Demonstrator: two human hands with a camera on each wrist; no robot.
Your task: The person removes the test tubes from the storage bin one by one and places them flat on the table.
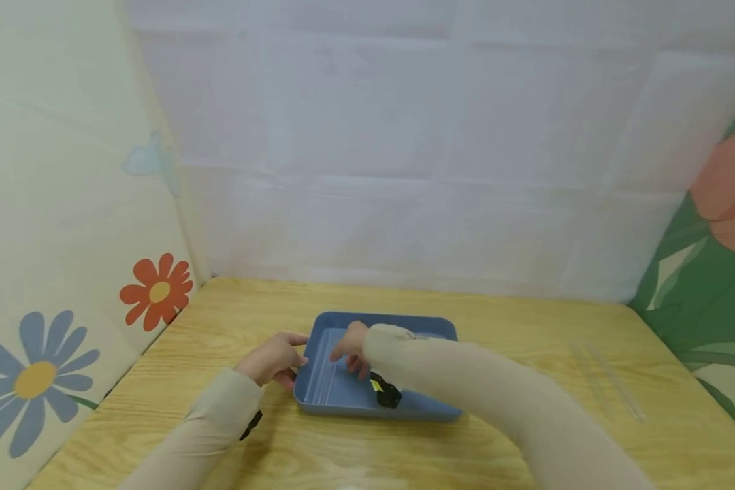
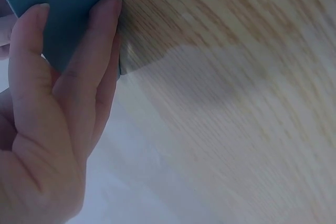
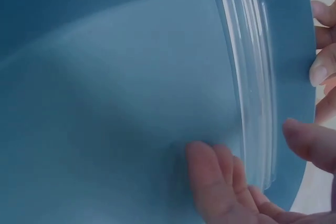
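A blue rectangular tray [image 1: 416, 412] sits on the wooden table. My left hand [image 1: 273, 361] is at its left side, fingertips touching the outer wall [image 2: 79, 3]. Along the inside of that wall lie several clear test tubes [image 3: 245, 72], side by side, with rounded ends. Above them is my right hand [image 1: 352, 347]. In the right wrist view its thumb [image 3: 310, 141] is on one side of the tubes and its fingers [image 3: 207, 177] on the other, apart, with nothing gripped. The lower ends of the tubes are partly hidden behind the right fingers.
To the right of the tray, thin clear tubes [image 1: 615, 381] lie on the table [image 1: 527, 333]. A white cloth [image 1: 404, 136] hangs behind the table. Flower-printed cloths [image 1: 67, 204] stand at both sides. My right forearm crosses the tray's right part.
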